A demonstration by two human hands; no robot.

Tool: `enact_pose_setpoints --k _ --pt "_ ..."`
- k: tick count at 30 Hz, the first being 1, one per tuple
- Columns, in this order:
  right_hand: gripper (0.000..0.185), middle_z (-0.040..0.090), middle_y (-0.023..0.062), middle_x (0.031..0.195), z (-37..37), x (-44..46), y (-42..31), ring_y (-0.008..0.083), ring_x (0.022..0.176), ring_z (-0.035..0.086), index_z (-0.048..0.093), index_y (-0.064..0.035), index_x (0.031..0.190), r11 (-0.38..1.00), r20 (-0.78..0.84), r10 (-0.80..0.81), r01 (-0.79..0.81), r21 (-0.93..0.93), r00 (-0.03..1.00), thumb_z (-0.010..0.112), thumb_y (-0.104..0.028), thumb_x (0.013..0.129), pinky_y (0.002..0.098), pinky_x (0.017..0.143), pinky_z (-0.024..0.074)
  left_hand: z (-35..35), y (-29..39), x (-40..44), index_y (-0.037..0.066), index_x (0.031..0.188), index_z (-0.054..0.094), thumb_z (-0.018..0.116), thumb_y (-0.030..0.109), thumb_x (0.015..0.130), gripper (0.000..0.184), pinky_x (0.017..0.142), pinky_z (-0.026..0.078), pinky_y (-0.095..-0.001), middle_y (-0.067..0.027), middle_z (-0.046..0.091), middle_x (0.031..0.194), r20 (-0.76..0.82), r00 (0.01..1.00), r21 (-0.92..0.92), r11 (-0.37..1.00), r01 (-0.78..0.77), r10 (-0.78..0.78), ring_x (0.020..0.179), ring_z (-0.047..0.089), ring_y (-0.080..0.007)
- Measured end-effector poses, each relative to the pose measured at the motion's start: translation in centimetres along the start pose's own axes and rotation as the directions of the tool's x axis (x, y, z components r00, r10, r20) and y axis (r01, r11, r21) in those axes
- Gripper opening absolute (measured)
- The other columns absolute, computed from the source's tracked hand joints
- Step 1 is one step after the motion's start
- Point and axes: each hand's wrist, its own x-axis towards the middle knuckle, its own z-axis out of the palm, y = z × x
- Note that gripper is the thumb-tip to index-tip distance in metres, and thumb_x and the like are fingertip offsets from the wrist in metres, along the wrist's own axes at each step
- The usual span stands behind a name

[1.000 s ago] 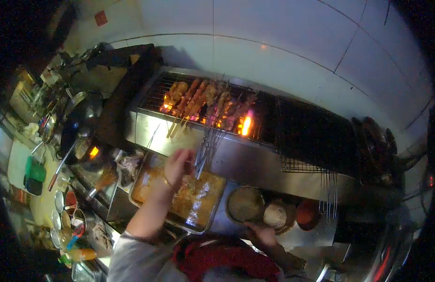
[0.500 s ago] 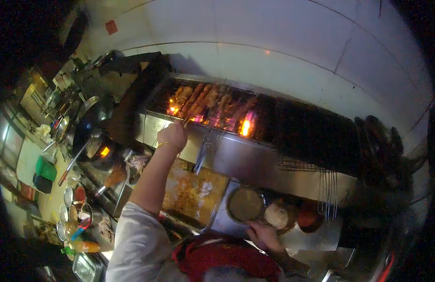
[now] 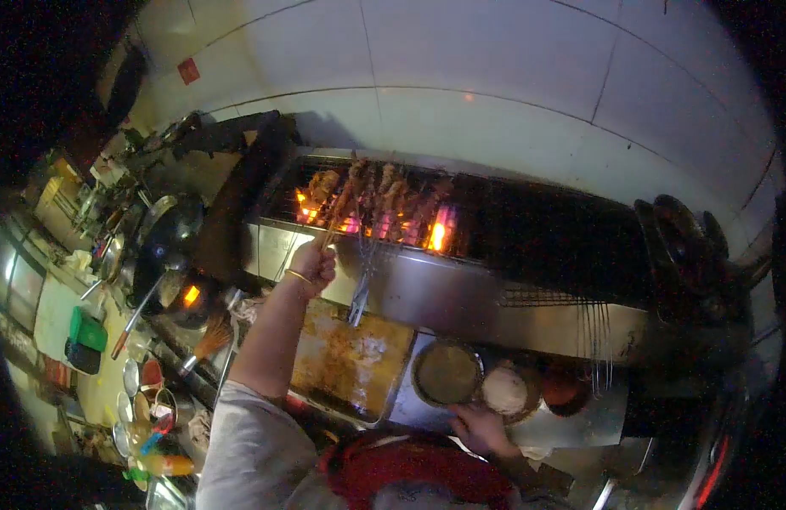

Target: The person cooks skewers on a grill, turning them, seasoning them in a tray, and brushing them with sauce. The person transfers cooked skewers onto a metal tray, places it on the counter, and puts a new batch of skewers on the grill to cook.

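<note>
skewers (image 3: 352,189): head view, over flames at l. end of grill (image 3: 427,276), some w/ meat
l. hand (image 3: 313,265): closed tight round stick ends, just off grill's front edge
metal rods (image 3: 359,302): over grill front, r. of l. hand, ends above stained tray (image 3: 350,361)
r. hand (image 3: 482,431): low, near bowls (image 3: 416,372); can't tell grip or contact
wire rack (image 3: 550,297): jutting past grill front, farther r.

Wide head-camera view, forward and down over the left hand (image 3: 313,265) and nearby grill (image 3: 435,279)
</note>
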Motion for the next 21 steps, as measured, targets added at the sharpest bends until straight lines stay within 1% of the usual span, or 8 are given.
enact_pose_setpoints --k 1,4,7,11,14,16,17,21 --pt "0.029 0.061 0.0153 0.091 -0.1 0.1 -0.1 0.0351 0.084 0.057 0.058 -0.0121 0.106 1.0 0.047 0.027 -0.027 -0.01 0.999 0.053 -0.026 0.081 0.0442 0.071 0.0474 1.1 -0.3 -0.6 0.016 0.082 0.049 0.053 0.039 0.085 0.023 0.034 0.023 -0.0206 0.0046 0.034 0.052 0.043 0.998 -0.092 0.994 0.059 -0.055 0.038 0.028 -0.0078" --pt "0.03 0.06 0.0156 0.093 -2.0 0.9 -2.9 0.0349 0.085 0.057 0.057 -0.0126 0.107 0.995 0.098 0.102 -0.099 -0.029 0.99 0.053 -0.027 0.081 0.0436 0.073 0.047 3.4 -0.5 -1.8 0.011 0.095 0.054 0.05 0.047 0.085 0.037 0.031 0.022 -0.0207 0.0066 0.035 0.052 -0.098 0.995 0.112 0.994 -0.01 0.022 0.036 0.027 -0.006" --pt "0.031 0.059 0.0168 0.096 -3.3 1.8 -5.2 0.0347 0.087 0.056 0.057 -0.0138 0.109 0.999 0.048 0.048 -0.048 -0.012 0.998 0.052 -0.026 0.081 0.0433 0.075 0.0465 2.7 -0.9 -1.4 0.016 0.078 0.047 0.05 0.037 0.088 0.023 0.033 0.021 -0.02 0.0073 0.033 0.053 -0.056 0.988 0.343 0.932 -0.114 0.142 0.038 0.026 -0.0056" --pt "0.031 0.059 0.0176 0.094 -2.1 2.8 -5.4 0.0288 0.088 0.058 0.055 -0.01 0.111 0.998 0.072 0.028 -0.031 0.046 0.997 0.051 -0.025 0.083 0.0391 0.075 0.0472 1.1 0.2 -0.6 0.016 0.08 0.05 0.051 0.038 0.087 0.024 0.033 0.02 -0.0187 0.0071 0.035 0.053 0.227 0.97 -0.129 0.985 0.115 -0.083 0.038 0.026 -0.0047" --pt "0.035 0.058 0.0143 0.101 4.6 6.2 -1.7 0.0225 0.09 0.057 0.048 -0.0052 0.118 0.871 -0.17 -0.088 0.159 0.465 0.982 0.049 -0.022 0.087 0.035 0.074 0.0472 -1.1 -1.6 1.7 0.015 0.085 0.053 0.052 0.041 0.086 0.027 0.033 0.021 -0.0181 0.007 0.035 0.051 0.398 0.907 -0.273 0.926 0.26 -0.137 0.039 0.028 -0.0046" --pt "0.041 0.054 0.0109 0.109 0.8 10.3 -6.1 0.0185 0.089 0.056 0.039 -0.0027 0.124 0.397 0.048 0.18 -0.117 0.91 0.983 0.049 -0.018 0.088 0.0325 0.073 0.0466 0.1 -1.4 1.0 0.015 0.087 0.053 0.049 0.042 0.088 0.027 0.032 0.023 -0.0172 0.0072 0.038 0.051 0.292 0.943 -0.151 0.966 0.212 -0.161 0.038 0.03 -0.0044" --pt "0.041 0.052 0.0108 0.112 -0.8 12.8 -7.9 0.0188 0.088 0.056 0.037 -0.0044 0.126 0.19 0.061 0.223 -0.105 0.976 0.973 0.048 -0.018 0.089 0.0326 0.072 0.0468 0.6 -1.5 0.7 0.015 0.088 0.053 0.047 0.042 0.089 0.027 0.031 0.024 -0.0168 0.0072 0.039 0.051 0.238 0.957 -0.084 0.978 0.192 -0.167 0.038 0.031 -0.0043" --pt "0.036 0.055 0.0107 0.103 -2.1 21.9 -10.9 0.019 0.078 0.057 0.042 -0.0076 0.119 -0.404 0.201 0.176 -0.115 0.907 0.964 0.05 -0.025 0.089 0.0322 0.066 0.0468 1.0 -0.9 0.2 0.014 0.088 0.05 0.053 0.043 0.085 0.029 0.034 0.024 -0.0192 0.0052 0.038 0.054 0.137 0.986 0.049 0.995 0.092 -0.098 0.04 0.031 -0.0052"
